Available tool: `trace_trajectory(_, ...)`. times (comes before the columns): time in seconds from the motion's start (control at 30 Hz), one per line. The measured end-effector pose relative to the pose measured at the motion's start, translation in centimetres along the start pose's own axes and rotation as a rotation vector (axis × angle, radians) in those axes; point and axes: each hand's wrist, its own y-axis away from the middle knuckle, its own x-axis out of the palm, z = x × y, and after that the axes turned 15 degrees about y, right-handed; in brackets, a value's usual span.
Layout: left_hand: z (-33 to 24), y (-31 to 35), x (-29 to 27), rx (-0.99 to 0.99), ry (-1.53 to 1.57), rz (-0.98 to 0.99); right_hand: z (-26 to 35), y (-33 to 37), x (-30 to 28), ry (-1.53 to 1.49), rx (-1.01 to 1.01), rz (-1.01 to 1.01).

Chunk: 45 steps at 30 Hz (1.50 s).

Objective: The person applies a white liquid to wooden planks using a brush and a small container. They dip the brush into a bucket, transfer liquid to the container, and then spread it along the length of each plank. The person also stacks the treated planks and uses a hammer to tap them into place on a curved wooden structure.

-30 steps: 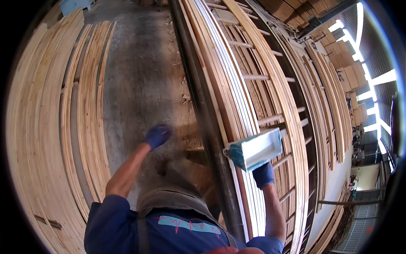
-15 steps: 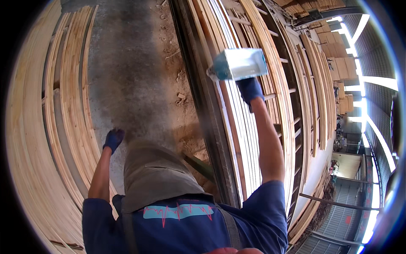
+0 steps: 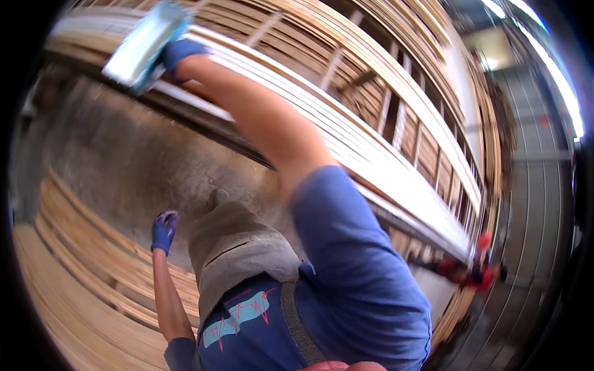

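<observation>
Well outstretched, right hand (image 3: 182,55) grasps white-and-teal tray (image 3: 141,51); left hand (image 3: 163,231) hangs, grip unclear.

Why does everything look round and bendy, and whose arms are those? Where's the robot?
There's no robot here. The arms belong to a person wearing a camera on their head. It looks down from up there, and its very wide lens makes straight things look curved.

The blue-gloved right hand, up near the top, holds a blurry white and teal container shaped like a small trough. Behind that arm lie long boards, looking bright white. The left hand, gloved too, is lower down, with nothing visible in it. More wooden boards lie at the lower left.
</observation>
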Motion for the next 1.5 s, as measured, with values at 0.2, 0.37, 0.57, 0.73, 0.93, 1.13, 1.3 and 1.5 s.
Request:
trace_trajectory(0.2,-8.2,-14.8,-9.0,0.4,-0.552,-0.03,-1.1,10.7,-2.3,-0.044,0.179,0.039)
trace_trajectory(0.37,-14.0,-26.3,-12.7,0.335,0.366,0.075,-5.6,27.4,-3.6,0.121,0.494,0.279)
trace_trajectory(0.57,-6.2,-29.8,-13.7,0.198,-0.188,0.285,-12.9,52.0,-5.4,0.351,0.83,0.393)
trace_trajectory(0.73,8.0,-24.5,-15.0,-0.486,0.836,0.202,-18.2,64.8,-7.6,0.404,1.131,0.472)
trace_trajectory(0.93,11.0,-13.1,-3.8,-0.798,0.182,0.291,-24.7,78.2,-10.0,0.494,1.216,0.572)
trace_trajectory(1.13,10.2,-5.0,3.1,-0.638,0.056,0.327,-32.1,92.9,-11.4,0.523,1.235,0.649)
trace_trajectory(1.3,-0.2,-1.5,7.1,-0.471,-0.241,0.458,-32.8,91.7,-15.0,0.329,1.303,0.78)
trace_trajectory(1.5,-3.5,0.1,8.8,-0.523,-0.02,0.34,-35.2,96.5,-11.9,0.44,1.252,0.712)
